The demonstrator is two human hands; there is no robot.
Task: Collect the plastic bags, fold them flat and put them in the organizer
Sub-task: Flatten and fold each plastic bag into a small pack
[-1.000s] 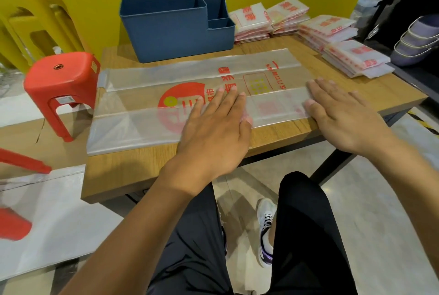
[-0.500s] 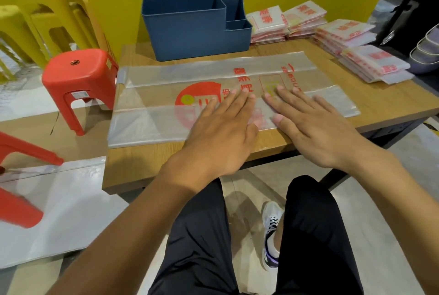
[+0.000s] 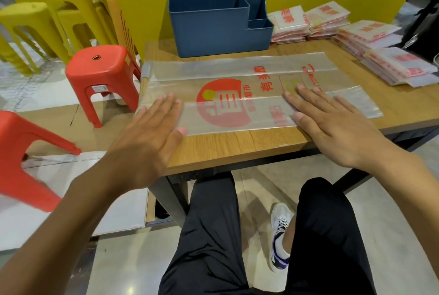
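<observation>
Clear plastic bag (image 3: 237, 85) under flat left hand (image 3: 152, 133); right hand (image 3: 332, 126)

1 flat bag (image 3: 237, 95), 1 organizer (image 3: 213, 23), 4 folded stacks (image 3: 289, 24), 2 red stools (image 3: 102, 73).

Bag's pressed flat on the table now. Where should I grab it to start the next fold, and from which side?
Probably the right short end of the plastic bag, beyond the right hand: it lies flat and uncovered. Pinch its near corner from the right; the left hand pins the other end.
</observation>
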